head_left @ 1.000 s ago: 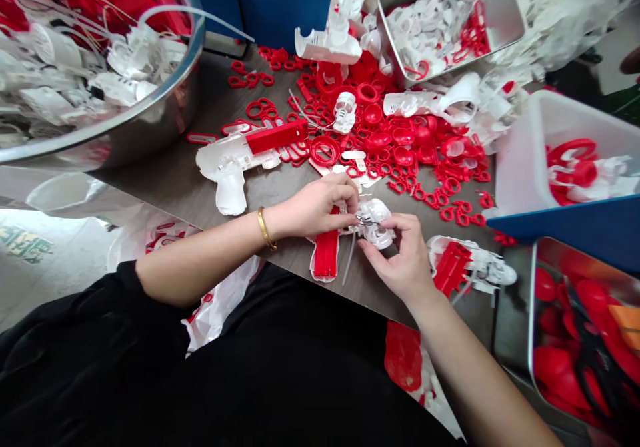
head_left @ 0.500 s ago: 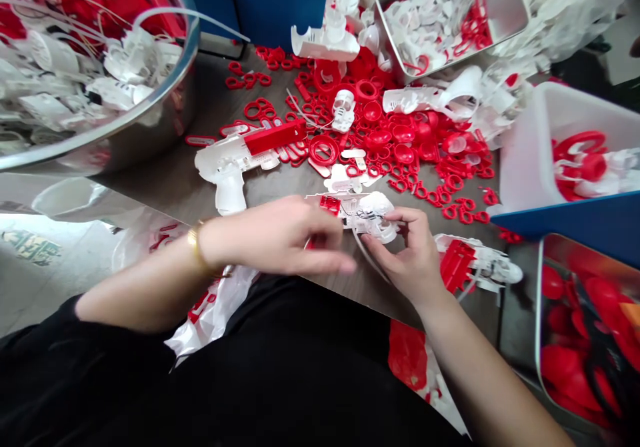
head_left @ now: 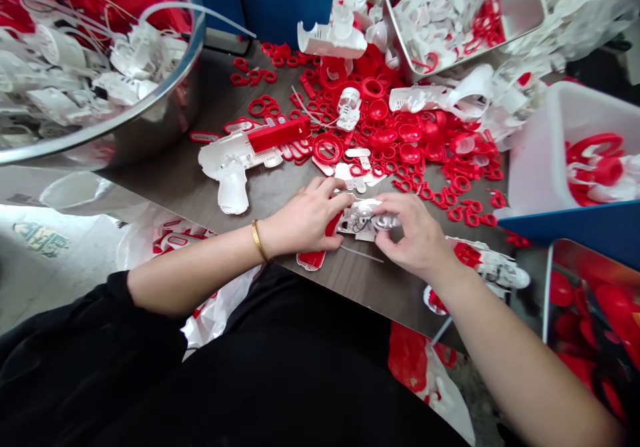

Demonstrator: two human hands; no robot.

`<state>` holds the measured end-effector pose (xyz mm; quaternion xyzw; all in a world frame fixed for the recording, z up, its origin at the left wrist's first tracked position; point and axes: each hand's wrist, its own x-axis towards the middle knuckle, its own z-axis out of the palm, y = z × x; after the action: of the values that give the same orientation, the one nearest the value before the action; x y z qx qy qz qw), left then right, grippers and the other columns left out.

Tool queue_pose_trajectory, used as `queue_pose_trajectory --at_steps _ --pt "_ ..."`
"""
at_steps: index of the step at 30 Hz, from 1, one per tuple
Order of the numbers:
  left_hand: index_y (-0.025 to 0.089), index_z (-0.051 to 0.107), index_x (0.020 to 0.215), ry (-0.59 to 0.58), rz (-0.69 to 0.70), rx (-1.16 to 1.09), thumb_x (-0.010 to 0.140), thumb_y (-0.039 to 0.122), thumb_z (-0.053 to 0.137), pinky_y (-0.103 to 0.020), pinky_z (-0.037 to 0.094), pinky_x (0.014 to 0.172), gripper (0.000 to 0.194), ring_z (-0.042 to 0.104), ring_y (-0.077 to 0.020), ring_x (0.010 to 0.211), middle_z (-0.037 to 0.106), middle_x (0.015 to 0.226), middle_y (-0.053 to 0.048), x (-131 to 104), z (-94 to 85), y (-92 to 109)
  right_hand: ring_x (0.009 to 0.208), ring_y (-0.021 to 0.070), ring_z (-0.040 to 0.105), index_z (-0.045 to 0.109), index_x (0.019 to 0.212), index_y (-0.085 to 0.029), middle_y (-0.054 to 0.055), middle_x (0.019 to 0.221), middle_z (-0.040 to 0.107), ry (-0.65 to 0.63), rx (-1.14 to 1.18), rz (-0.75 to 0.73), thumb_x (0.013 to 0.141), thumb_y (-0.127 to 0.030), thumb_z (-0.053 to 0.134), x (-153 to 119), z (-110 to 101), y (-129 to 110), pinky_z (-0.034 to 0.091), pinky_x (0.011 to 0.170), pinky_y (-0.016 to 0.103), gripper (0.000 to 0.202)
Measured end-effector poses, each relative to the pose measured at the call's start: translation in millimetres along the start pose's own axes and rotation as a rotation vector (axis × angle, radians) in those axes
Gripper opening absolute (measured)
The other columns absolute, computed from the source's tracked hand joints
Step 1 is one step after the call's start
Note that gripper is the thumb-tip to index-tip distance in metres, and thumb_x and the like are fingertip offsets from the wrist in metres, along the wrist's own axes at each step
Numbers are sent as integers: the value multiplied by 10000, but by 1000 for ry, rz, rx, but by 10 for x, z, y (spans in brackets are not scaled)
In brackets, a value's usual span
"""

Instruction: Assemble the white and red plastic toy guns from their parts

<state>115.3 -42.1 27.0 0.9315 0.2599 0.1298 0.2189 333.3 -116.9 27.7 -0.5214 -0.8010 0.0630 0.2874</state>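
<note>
On the table edge in front of me lies a toy gun half shell (head_left: 359, 219), white, with thin dark wires and a small mechanism inside. My left hand (head_left: 315, 219) is closed around its red left part, thumb below and fingers above. At the other end, my right hand (head_left: 413, 233) pinches the round white piece between thumb and fingers. A thin pale tube (head_left: 361, 254) runs out below the shell. Left of these, a white toy gun shell (head_left: 233, 167) with a red bar (head_left: 279, 135) rests untouched. Another red-and-white assembly (head_left: 493, 263) lies beyond my right wrist.
Loose red rings and cups (head_left: 400, 137) are heaped behind my hands. A steel bowl (head_left: 170, 110) of white parts stands left. A metal tray (head_left: 520, 30), a white plastic bin (head_left: 533, 147) and another metal tray (head_left: 549, 287) line the right side.
My left hand has come down from a blurred hover and now grips the shell's red end. My right hand keeps hold of the other end. The view has shifted slightly.
</note>
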Motion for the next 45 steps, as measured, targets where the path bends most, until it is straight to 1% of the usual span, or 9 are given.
queue_pose_trajectory --at_steps 6,12,16,20,27,32,36,40,45 --pt "145 516 1060 152 -80 -122 711 299 670 -435 453 935 411 496 -281 1074 528 1128 -142 -2 58 -75 948 219 612 651 1082 -260 53 1044 576 -73 141 207 760 -216 654 0 2 8 521 862 423 324" --pt "118 550 982 -57 -93 -165 691 374 675 -369 464 853 407 552 -244 938 578 1001 -124 137 -110 -159 866 175 631 730 998 -278 44 1055 603 -117 459 416 763 -375 707 -36 19 198 566 678 328 255" --pt "139 581 951 -179 -145 -181 681 425 652 -294 456 703 399 581 -192 785 615 885 -64 278 -242 -228 667 126 626 734 1014 -272 15 897 651 -267 707 577 742 -457 720 72 -12 385 573 639 314 328" --pt "153 614 906 -245 -174 -176 661 468 662 -251 399 561 402 544 -139 593 609 716 -12 354 -293 -271 628 123 622 736 1017 -265 14 853 696 -360 790 652 721 -448 743 182 -44 479 568 590 295 348" --pt "135 620 945 -231 -226 -181 657 438 664 -261 405 585 420 563 -161 651 634 771 -38 339 -296 -226 635 138 624 735 1025 -266 16 846 690 -404 702 615 730 -469 721 222 -64 448 553 595 309 358" --pt "136 569 992 -190 -130 -226 657 391 685 -295 451 698 437 581 -192 786 626 914 -70 234 -261 -204 657 151 598 739 1011 -275 25 889 635 -332 259 352 744 -334 713 193 -100 156 533 629 339 274" --pt "148 550 1045 -6 -55 -151 688 520 701 -412 431 889 537 524 -279 1023 568 1115 -135 77 -156 -76 667 156 595 716 1041 -247 44 923 592 -216 9 224 781 -251 676 61 -63 -126 533 627 330 263" --pt "171 611 848 202 -44 83 820 442 609 -487 372 942 272 482 -290 1028 572 1076 -110 26 21 111 811 203 622 691 1094 -212 76 970 564 -143 -80 175 841 -287 623 -68 -3 -210 548 667 337 272" --pt "172 653 830 196 66 150 893 296 521 -451 392 952 192 500 -249 1020 614 1028 -75 -43 154 242 863 199 608 676 1113 -201 81 981 537 -103 -67 161 882 -336 582 -143 46 -177 551 751 347 284"
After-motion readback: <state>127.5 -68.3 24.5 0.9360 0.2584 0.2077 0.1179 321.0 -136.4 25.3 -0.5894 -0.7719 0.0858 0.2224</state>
